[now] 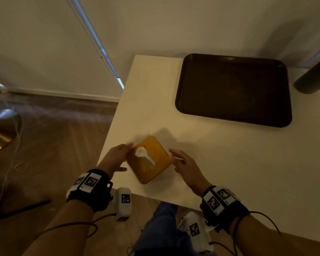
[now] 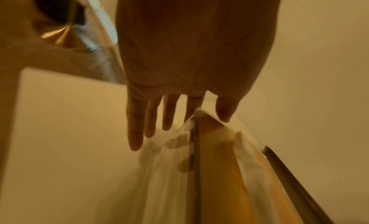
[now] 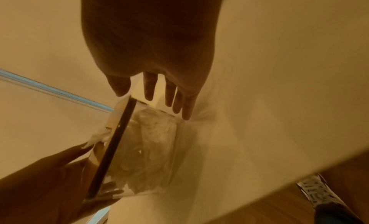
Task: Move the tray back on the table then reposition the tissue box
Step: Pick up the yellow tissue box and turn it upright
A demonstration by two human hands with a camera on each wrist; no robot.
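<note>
The tissue box [image 1: 148, 159], clear-sided with an orange-brown lid and a white tissue [image 1: 145, 157] poking from its slot, sits low and centre-left in the head view, near the front left corner of the white table [image 1: 220, 154]. No brand or wording can be read on it. The left hand [image 1: 116, 157] lies against its left side with fingers [image 2: 135, 132] straight and spread, not curled round it. The right hand [image 1: 183, 163] is just beside the right side, fingers [image 3: 180, 101] likewise extended and loose; whether they touch the box cannot be told. The dark brown tray [image 1: 233, 89] lies flat on the table at upper right, well apart from the box. Both wristbands [image 1: 90, 183] carry black-and-white square marker codes, no legible text.
</note>
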